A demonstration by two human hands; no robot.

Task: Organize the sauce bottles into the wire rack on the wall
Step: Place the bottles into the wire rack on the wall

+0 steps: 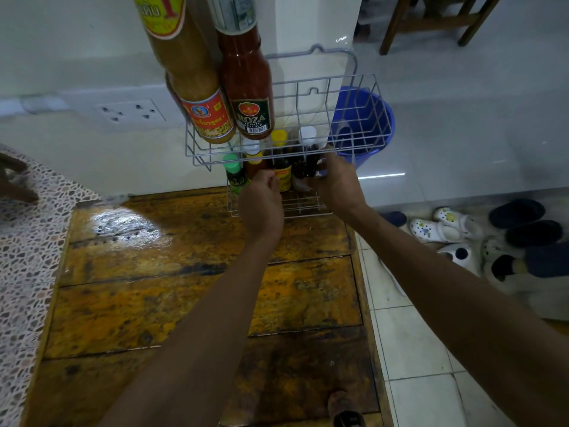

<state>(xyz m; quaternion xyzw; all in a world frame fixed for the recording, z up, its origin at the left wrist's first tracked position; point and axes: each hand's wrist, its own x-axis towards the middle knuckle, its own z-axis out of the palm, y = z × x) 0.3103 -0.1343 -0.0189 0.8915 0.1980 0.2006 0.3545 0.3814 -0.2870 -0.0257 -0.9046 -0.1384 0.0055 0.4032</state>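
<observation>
A grey wire rack (363,115) hangs on the white wall with two tiers. Its upper tier holds a tall brown sauce bottle (191,75) and a red Roza ketchup bottle (246,87). The lower tier (301,208) holds several small bottles: a green-capped one (235,177), a yellow-capped dark one (281,167) and a white-capped dark one (304,161). My left hand (261,201) has curled fingers at the yellow-capped bottle's label. My right hand (335,183) grips the white-capped dark bottle from the right.
A worn wooden bench top (184,288) lies below the rack. A blue bucket (375,118) stands behind the rack on the floor. A wall socket (129,110) sits to the left. Several shoes (462,229) lie on the tiles at right.
</observation>
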